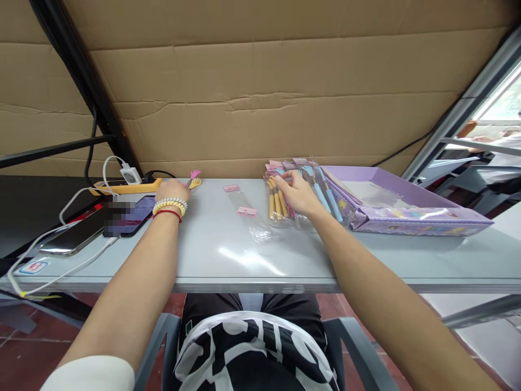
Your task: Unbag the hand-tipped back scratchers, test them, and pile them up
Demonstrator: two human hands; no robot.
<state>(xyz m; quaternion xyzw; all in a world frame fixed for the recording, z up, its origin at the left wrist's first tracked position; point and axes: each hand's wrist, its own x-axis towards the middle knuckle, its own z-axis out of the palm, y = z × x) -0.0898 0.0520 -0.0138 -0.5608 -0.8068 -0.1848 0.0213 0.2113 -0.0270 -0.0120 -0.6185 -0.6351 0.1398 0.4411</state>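
Observation:
My left hand is at the back left of the table. Just past its fingers, which are mostly hidden, show a pink hand-shaped head and a yellow one, like those of small back scratchers. Whether the hand grips them is unclear. My right hand reaches over a row of bagged back scratchers, its thumb and forefinger bent together on a clear pack. Yellow back scratchers lie left of it, blue ones to its right, with a little pink between. Clear bags with pink labels lie between my hands.
A purple open box stands on the right of the grey table. Two phones, one a dark phone, and white cables lie at left, before a yellow power strip. Cardboard walls the back.

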